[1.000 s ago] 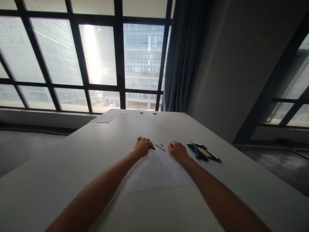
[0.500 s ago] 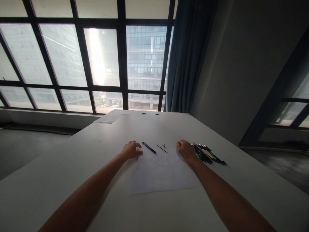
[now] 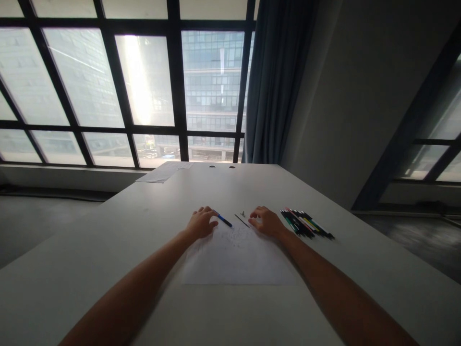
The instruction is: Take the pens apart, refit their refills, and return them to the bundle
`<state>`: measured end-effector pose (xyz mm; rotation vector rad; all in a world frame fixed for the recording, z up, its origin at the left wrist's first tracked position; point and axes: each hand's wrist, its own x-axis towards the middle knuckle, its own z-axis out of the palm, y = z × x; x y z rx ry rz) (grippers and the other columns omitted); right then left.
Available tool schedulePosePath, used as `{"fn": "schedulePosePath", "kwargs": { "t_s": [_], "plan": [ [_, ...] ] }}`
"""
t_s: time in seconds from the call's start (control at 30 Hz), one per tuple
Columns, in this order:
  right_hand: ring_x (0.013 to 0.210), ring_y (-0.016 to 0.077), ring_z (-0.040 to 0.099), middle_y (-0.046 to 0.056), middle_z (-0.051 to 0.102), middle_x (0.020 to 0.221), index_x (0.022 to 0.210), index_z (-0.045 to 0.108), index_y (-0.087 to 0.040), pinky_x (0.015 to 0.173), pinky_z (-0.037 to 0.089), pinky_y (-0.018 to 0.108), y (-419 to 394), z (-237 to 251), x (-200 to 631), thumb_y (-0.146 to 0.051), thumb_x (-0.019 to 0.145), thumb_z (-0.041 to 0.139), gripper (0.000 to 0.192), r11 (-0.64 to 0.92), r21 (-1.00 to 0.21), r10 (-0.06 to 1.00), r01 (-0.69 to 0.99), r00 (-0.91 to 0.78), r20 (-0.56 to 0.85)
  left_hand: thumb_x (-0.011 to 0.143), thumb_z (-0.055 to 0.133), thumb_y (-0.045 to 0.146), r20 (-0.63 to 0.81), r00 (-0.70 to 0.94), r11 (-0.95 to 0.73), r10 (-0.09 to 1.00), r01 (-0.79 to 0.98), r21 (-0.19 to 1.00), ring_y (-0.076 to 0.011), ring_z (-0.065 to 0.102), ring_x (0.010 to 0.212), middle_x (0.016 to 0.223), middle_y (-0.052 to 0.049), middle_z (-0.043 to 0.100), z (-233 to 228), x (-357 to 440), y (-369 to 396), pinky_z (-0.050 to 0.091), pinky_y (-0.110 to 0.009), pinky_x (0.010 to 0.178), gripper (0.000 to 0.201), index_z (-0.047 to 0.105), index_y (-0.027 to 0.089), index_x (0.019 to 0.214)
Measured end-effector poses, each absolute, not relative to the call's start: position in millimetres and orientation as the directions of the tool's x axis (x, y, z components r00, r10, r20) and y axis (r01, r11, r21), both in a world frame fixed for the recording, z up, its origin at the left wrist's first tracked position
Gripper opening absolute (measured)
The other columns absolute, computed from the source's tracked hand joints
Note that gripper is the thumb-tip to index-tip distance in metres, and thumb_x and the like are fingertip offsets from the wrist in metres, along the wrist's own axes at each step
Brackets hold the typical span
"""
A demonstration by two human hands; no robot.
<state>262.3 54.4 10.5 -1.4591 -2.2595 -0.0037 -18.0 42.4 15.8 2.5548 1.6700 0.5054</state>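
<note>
Two bare forearms are reaching across the sheet of paper (image 3: 237,259) on the table (image 3: 108,250). Beyond, the left hand (image 3: 200,224) is lying loosely open, holding nothing, fingertips touching the blue pen (image 3: 224,219) again after drawing back from it half a second ago. The right hand (image 3: 264,221), loosely curled and empty, has shifted inward from the coloured pens (image 3: 306,224).

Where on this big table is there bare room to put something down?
The table lies bare left of the left hand and the sheet, and between the pens and the right edge. The far middle, before the far papers, is bare too. It is crowded between the hands, around the blue pen.
</note>
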Motion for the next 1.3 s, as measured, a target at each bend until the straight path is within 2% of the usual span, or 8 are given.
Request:
{"fn": "schedulePosePath", "kwargs": {
  "t_s": [0.1, 0.23, 0.33, 0.43, 0.6, 0.73, 0.87, 1.3],
  "plan": [
    [0.092, 0.0187, 0.059, 0.006, 0.066, 0.095, 0.083, 0.070, -0.019, 0.078, 0.042, 0.027, 46.1, 15.0, 246.0, -0.034, 0.083, 0.063, 0.017, 0.430, -0.191, 0.880, 0.882, -0.363, 0.307, 0.090, 0.054, 0.022, 0.263, 0.488, -0.529, 0.832, 0.841, 0.113, -0.0271, 0.049, 0.121, 0.133, -0.008, 0.055, 17.1, 5.2, 46.0, 0.042, -0.045, 0.099, 0.042, 0.054, 0.028, 0.132],
    [0.093, 0.0187, 0.059, 0.007, 0.065, 0.098, 0.085, 0.069, -0.018, 0.077, 0.040, 0.026, 39.9, 14.6, 232.8, -0.028, 0.085, 0.060, 0.013, 0.370, -0.097, 0.909, 0.924, -0.337, 0.246, 0.088, 0.055, 0.018, 0.190, 0.552, -0.566, 0.812, 0.824, 0.025, -0.0268, 0.048, 0.121, 0.133, -0.007, 0.055, 15.5, 18.1, 57.6, 0.040, -0.045, 0.098, 0.033, 0.063, 0.027, 0.119],
    [0.092, 0.0185, 0.059, 0.008, 0.065, 0.099, 0.085, 0.068, -0.018, 0.074, 0.039, 0.026, 40.3, 12.2, 229.6, -0.024, 0.088, 0.055, 0.015, 0.346, -0.060, 0.916, 0.936, -0.323, 0.236, 0.090, 0.055, 0.022, 0.200, 0.544, -0.562, 0.815, 0.826, 0.042, -0.0254, 0.051, 0.116, 0.125, -0.005, 0.060, 12.9, 14.0, 64.7, 0.041, -0.042, 0.095, 0.020, 0.068, 0.026, 0.105],
    [0.092, 0.0195, 0.060, 0.009, 0.066, 0.099, 0.083, 0.065, -0.017, 0.073, 0.037, 0.028, 42.1, 11.5, 229.2, -0.020, 0.088, 0.056, 0.011, 0.322, -0.037, 0.920, 0.946, -0.303, 0.249, 0.092, 0.053, 0.023, 0.286, 0.524, -0.561, 0.802, 0.826, 0.059, -0.0238, 0.054, 0.112, 0.118, -0.005, 0.064, 10.4, 5.8, 67.4, 0.041, -0.040, 0.093, 0.016, 0.067, 0.023, 0.100],
    [0.082, 0.0185, 0.059, 0.008, 0.068, 0.091, 0.089, 0.061, -0.016, 0.072, 0.033, 0.029, 44.7, 14.8, 233.0, -0.011, 0.092, 0.047, 0.015, 0.275, -0.049, 0.884, 0.960, -0.233, 0.405, 0.098, 0.044, 0.023, 0.404, 0.401, -0.491, 0.823, 0.859, 0.148, -0.0198, 0.062, 0.095, 0.102, -0.003, 0.069, 7.3, -5.6, 63.7, 0.042, -0.035, 0.087, 0.019, 0.062, 0.021, 0.102],
    [0.078, 0.0180, 0.058, 0.006, 0.067, 0.086, 0.088, 0.058, -0.016, 0.072, 0.031, 0.029, 47.5, 13.0, 236.9, -0.012, 0.094, 0.045, 0.015, 0.321, -0.059, 0.822, 0.945, -0.247, 0.513, 0.098, 0.044, 0.023, 0.423, 0.335, -0.458, 0.842, 0.859, 0.231, -0.0175, 0.064, 0.090, 0.102, -0.003, 0.069, 4.0, -10.6, 59.4, 0.045, -0.028, 0.077, 0.017, 0.061, 0.021, 0.103],
    [0.075, 0.0172, 0.057, 0.005, 0.067, 0.084, 0.085, 0.057, -0.016, 0.071, 0.030, 0.028, 50.6, 7.7, 238.9, -0.009, 0.093, 0.046, 0.015, 0.374, -0.069, 0.785, 0.925, -0.276, 0.555, 0.097, 0.046, 0.021, 0.445, 0.345, -0.488, 0.826, 0.833, 0.259, -0.0164, 0.064, 0.091, 0.103, -0.004, 0.068, 0.6, -11.5, 58.1, 0.047, -0.026, 0.076, 0.016, 0.060, 0.021, 0.103],
    [0.073, 0.0162, 0.056, 0.004, 0.065, 0.080, 0.083, 0.055, -0.017, 0.070, 0.031, 0.028, 54.2, 1.5, 239.8, -0.007, 0.090, 0.047, 0.015, 0.431, -0.064, 0.753, 0.900, -0.319, 0.575, 0.096, 0.045, 0.018, 0.496, 0.342, -0.516, 0.798, 0.812, 0.271, -0.0174, 0.063, 0.090, 0.099, -0.005, 0.067, -2.7, -8.4, 55.6, 0.048, -0.027, 0.075, 0.016, 0.060, 0.020, 0.101]
  ]
}}
